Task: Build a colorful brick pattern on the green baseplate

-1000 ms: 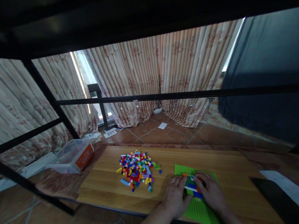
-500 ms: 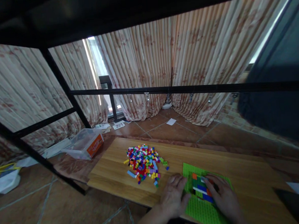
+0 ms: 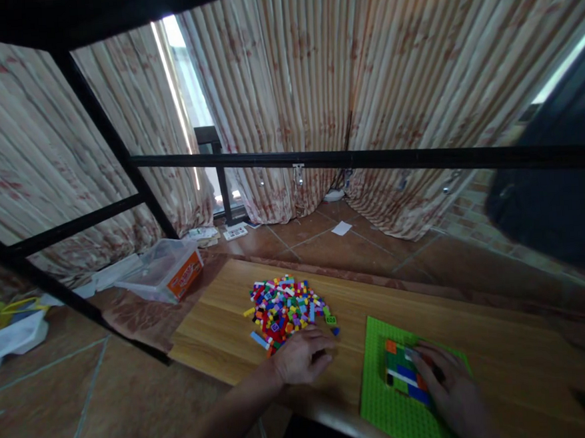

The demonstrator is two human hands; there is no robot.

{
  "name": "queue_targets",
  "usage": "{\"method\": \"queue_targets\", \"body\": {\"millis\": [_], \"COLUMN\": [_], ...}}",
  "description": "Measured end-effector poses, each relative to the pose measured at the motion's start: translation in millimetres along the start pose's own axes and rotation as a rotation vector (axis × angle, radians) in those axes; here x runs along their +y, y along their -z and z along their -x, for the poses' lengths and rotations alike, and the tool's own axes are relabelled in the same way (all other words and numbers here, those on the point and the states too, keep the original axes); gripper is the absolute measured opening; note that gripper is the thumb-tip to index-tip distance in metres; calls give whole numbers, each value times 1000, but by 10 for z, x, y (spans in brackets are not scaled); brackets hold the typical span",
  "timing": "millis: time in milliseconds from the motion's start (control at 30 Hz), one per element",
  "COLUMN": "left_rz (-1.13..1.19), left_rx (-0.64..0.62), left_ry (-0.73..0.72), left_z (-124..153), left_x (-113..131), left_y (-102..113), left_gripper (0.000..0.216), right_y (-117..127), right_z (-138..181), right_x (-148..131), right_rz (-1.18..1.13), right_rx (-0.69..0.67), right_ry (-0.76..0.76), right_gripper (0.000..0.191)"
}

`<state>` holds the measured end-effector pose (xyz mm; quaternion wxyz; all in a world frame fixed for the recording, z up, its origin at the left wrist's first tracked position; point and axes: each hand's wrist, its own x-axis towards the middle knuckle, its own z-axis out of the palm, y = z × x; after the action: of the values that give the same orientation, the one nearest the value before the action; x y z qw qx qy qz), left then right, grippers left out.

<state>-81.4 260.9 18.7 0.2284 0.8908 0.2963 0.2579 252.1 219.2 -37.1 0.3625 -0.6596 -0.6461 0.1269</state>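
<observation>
A low build of toy bricks (image 3: 404, 373) in green, blue, orange and white sits on the green studded baseplate (image 3: 380, 400). My right hand (image 3: 449, 385) is curled around the right side of the build, thumb and fingers against it. Left of the baseplate, my left hand (image 3: 305, 355) reaches the near edge of a pile of loose, many-coloured bricks (image 3: 283, 306). Its fingers bend forward with the thumb apart, and no brick shows between them. The fingertips partly cover the pile.
The bricks and baseplate rest on a wooden table (image 3: 219, 317). A clear plastic box (image 3: 160, 271) with an orange label stands on the floor to the left. A black metal frame bar (image 3: 393, 157) crosses in front of striped curtains (image 3: 273, 80).
My left hand has moved left from the baseplate's edge to the brick pile. My right hand has stayed at the build. The view has tilted slightly.
</observation>
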Motion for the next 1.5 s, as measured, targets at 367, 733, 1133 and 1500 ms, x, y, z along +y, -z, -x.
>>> {"method": "queue_targets", "body": {"millis": [367,733,1133,1500], "left_rz": [-313,-426,-395,-432], "left_rx": [471,69,-50,-15], "left_ry": [272,566,503,492], "left_z": [26,-829,-667,-837], "left_x": [-311,-1245,-985,-859], "left_y": [498,719,701,656], "left_gripper": [27,27,33,32], "right_y": [-16,-14,2,10], "right_z": [29,38,32,13], "right_x": [80,-6,-51,-97], "right_rz": [18,-12,5,10], "right_rx": [-24,1,7,32], "right_ry": [7,-20,-13,-2], "right_gripper": [47,46,45,44]}}
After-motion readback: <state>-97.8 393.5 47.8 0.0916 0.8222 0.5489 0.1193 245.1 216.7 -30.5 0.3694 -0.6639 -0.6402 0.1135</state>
